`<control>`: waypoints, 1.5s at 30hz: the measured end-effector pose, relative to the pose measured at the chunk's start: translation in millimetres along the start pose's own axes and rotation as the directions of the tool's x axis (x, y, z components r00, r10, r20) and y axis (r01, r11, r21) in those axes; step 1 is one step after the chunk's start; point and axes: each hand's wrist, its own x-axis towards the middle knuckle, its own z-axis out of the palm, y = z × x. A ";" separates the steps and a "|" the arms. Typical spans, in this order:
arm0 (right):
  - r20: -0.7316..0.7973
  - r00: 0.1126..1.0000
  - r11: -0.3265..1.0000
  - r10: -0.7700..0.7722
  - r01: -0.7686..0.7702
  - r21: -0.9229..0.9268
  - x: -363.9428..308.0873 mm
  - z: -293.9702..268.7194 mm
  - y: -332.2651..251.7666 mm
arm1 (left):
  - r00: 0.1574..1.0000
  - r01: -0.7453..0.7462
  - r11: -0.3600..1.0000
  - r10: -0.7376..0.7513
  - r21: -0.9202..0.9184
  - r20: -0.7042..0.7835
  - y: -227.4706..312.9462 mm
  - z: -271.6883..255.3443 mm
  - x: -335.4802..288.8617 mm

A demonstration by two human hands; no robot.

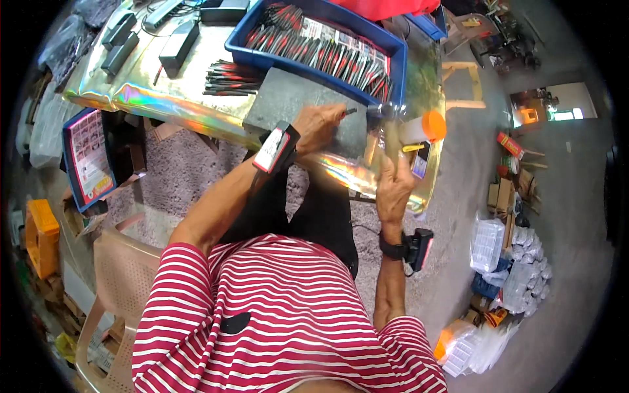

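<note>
Jutting from left hand (319,126), dark piece (350,112), right hand (396,187) nearby

Table (98,86), shiny gold cover: blue bin (400,69), grey block (282,98), red-black stack (230,80), black boxes (180,49), orange-lidded jar (414,131).

In front of the black boxes (179,49), a bare strip of table (141,85) lets a hand in from the left. Between the boxes and the pile (229,80) runs a narrower gap; the pile blocks a low pass to the block (275,98), whose left part is uncovered. Behind the block, the tray (252,56) raises a wall. The left hand (318,126) and its dark piece (350,112) obstruct the block's right part; the right hand (395,187), its blurred tool (392,139) and the jar (413,130) crowd that side.
</note>
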 end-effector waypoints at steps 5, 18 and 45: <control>0.387 0.831 0.644 0.400 -0.555 0.526 -14.8 32.6 26.0 | 0.995 0.093 0.995 -0.093 -0.024 0.028 -1.5 -5.3 1.5; 0.613 0.717 0.637 0.331 -0.649 0.416 -15.9 54.0 41.3 | 0.989 0.128 0.953 -0.102 0.274 -0.105 -105.1 -43.7 78.5; -0.120 0.957 0.954 0.266 -0.279 -0.109 59.8 92.3 154.4 | 0.865 0.227 0.950 -0.094 0.217 -0.493 -74.1 -84.6 8.0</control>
